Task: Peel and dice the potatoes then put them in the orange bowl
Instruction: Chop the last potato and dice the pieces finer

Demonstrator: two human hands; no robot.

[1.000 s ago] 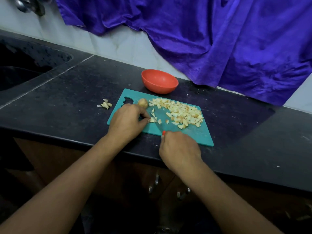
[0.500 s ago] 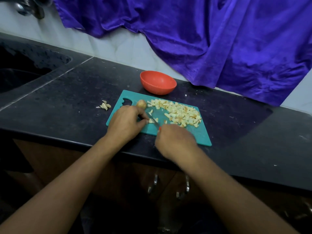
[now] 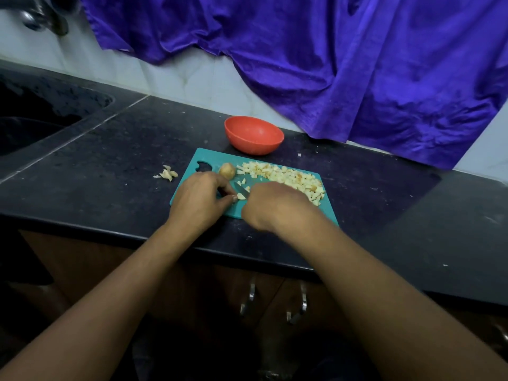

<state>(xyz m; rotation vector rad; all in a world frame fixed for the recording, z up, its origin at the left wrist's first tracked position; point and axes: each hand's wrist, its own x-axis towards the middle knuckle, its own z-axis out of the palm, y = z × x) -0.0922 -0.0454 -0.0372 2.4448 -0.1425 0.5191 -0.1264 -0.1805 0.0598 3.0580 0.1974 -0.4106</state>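
Note:
A teal cutting board (image 3: 328,209) lies on the black counter. A heap of diced potato (image 3: 288,178) covers its far right part, and a small whole potato (image 3: 227,170) sits near its far left. My left hand (image 3: 199,198) pinches a small potato piece (image 3: 241,196) against the board. My right hand (image 3: 275,206) grips a knife (image 3: 242,189) whose blade lies beside that piece; its handle is hidden in my fist. The orange bowl (image 3: 254,134) stands empty just behind the board.
A small pile of potato peel (image 3: 167,174) lies on the counter left of the board. A dark sink (image 3: 33,122) is set in at the far left with a tap (image 3: 41,17) above it. A purple cloth (image 3: 330,59) hangs along the back wall.
My right hand has moved left with the knife, closing in on my left hand and the small piece. My left hand has stayed near the board's left part.

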